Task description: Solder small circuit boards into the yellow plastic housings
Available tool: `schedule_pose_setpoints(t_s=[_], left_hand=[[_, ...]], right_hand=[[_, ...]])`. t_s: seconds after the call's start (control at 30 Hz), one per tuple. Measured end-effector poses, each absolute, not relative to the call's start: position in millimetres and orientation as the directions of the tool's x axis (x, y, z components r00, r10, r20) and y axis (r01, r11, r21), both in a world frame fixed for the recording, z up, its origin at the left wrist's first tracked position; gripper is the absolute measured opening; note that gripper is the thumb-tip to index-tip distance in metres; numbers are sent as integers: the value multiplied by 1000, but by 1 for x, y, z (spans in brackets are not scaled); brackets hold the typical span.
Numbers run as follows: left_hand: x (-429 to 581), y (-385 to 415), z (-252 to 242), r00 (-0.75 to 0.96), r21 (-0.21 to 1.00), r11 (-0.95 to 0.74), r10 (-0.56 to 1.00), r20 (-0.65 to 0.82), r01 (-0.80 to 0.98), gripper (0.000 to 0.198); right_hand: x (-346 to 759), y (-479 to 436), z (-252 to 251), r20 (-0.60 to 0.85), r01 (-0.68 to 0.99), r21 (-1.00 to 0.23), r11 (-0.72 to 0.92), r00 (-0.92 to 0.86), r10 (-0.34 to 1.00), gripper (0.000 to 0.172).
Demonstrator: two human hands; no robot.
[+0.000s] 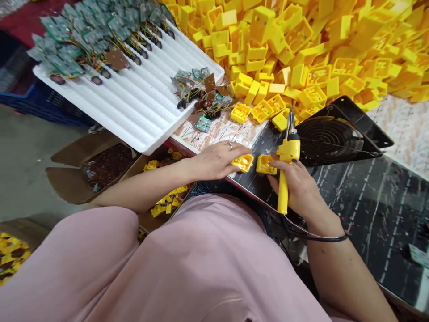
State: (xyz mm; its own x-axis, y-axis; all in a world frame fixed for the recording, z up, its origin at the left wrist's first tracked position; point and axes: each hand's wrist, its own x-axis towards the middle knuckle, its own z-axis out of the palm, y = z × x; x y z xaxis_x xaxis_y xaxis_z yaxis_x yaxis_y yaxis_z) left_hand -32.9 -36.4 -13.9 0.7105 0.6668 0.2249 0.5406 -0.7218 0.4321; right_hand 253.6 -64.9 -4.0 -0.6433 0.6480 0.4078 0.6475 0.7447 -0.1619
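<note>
So the left grip [216,160] is pinching a small yellow case [243,163] between thumb and fingers, open side up, right by the near edge of the bench [365,192]. The right grip [298,185] is doing double duty: it's got a second yellow case [263,164] at the fingertips plus a yellow-handled soldering iron [283,192], tip pointing away from the person. The two cases are near each other but not touching; can't tell if either one is resting on the surface. Just past the iron there's a black fan [326,141] lying tilted, and behind that a huge pile of yellow cases [301,49]. Off to the left, a white foam tray [134,103] carries a bunch of wired circuit boards [90,33].
</note>
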Motion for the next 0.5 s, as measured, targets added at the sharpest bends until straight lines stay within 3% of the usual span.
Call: schedule_pose_setpoints(t_s=[0.07,0.17,0.27,0.37,0.43,0.5], left_hand=[[-37,-35,-8,683,409,-721,681,264,560,46],[-64,-30,10,507,280,-572,818,271,771,39],[-103,-24,25,363,8,-372,911,194,928,47],[-125,-18,25,446,-192,-421,888,111,887,42],[-128,-14,19,525,-224,-503,850,46,835,40],[-126,-10,15,523,-183,-515,852,-6,837,38]], right_hand=[[255,-66,-4,447,688,-74,722,-624,641,31],[254,-72,-3,493,755,10,655,-574,654,31],[255,-76,2,492,714,-46,699,-593,638,34],[259,-71,8,456,666,-85,741,-635,624,39],[262,-63,8,422,635,-141,759,-655,626,44],[264,-54,5,384,575,-223,787,-690,613,44]])
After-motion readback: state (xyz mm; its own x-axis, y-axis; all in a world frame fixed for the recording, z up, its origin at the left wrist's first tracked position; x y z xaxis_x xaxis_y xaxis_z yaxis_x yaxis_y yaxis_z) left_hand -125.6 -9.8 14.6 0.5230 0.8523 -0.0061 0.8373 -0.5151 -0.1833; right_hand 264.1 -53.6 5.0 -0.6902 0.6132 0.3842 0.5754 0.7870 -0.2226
